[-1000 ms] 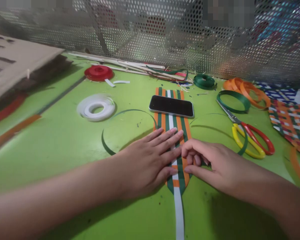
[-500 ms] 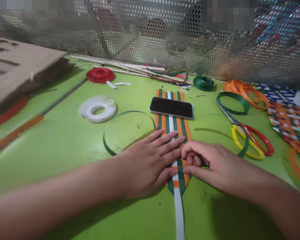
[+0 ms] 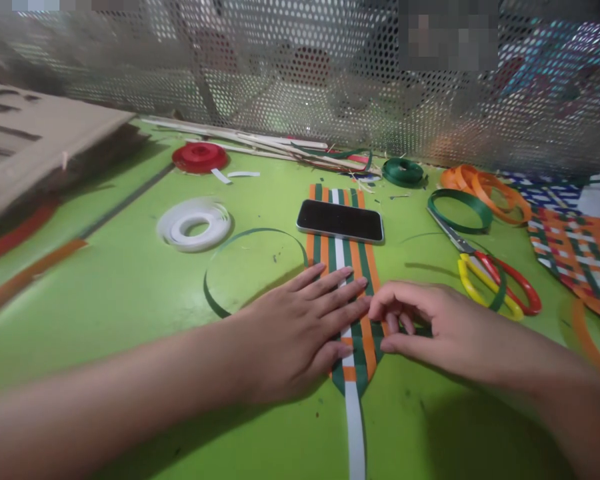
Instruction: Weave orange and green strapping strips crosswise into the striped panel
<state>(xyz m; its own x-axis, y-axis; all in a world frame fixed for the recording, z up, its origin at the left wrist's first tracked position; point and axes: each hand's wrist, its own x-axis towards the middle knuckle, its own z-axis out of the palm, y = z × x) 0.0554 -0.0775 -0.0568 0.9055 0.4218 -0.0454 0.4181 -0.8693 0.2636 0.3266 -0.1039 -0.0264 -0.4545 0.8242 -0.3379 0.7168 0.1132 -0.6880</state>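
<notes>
My left hand (image 3: pixel 290 327) lies flat, fingers spread, over a panel of green, orange and white strips (image 3: pixel 371 333) running away from me. Its palm and fingers cover the panel's left part. At the panel's right edge, my right hand (image 3: pixel 425 320) has curled fingers and a lowered thumb around a green strip (image 3: pixel 421 331), whose exact grip is partly hidden. Beyond the hand this strip curves up near the scissors. A smartphone (image 3: pixel 340 221) rests across the panel's far part. From the panel's pointed near end, a white tail (image 3: pixel 355 427) runs toward me.
Scissors (image 3: pixel 485 267) with red and yellow handles lie to the right, beside green and orange coils (image 3: pixel 505 200). A woven piece (image 3: pixel 575 253) is at far right. White (image 3: pixel 195 225) and red rolls (image 3: pixel 200 157) are left; thin sticks (image 3: pixel 260 143) lie along the mesh barrier (image 3: pixel 300 80).
My right hand has shifted slightly right, away from my left fingers, and the green strip's right loop has moved with it. My left hand stays flat on the panel.
</notes>
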